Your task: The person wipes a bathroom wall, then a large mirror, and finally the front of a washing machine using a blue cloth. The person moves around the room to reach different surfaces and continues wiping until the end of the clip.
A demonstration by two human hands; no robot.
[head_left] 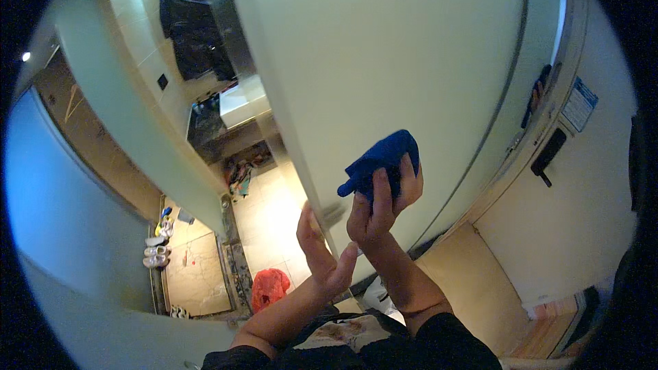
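Observation:
A blue cloth (385,157) is bunched in my right hand (384,205), pressed against the pale frosted glass door (397,62) that stands upright in front of me. One corner of the cloth pokes out past my fingertips. Lower and to the left, my left hand (325,257) grips the door's near vertical edge. Its fingers lie on the left side of that edge and its thumb on the right. Both forearms rise from dark sleeves at the lower edge.
Left of the door, a lit room has a white basin (243,101) and a red plastic bag (271,289) on its tiled floor. Several shoes (156,253) line the far left floor. On the right stands a white door with a black handle (548,157).

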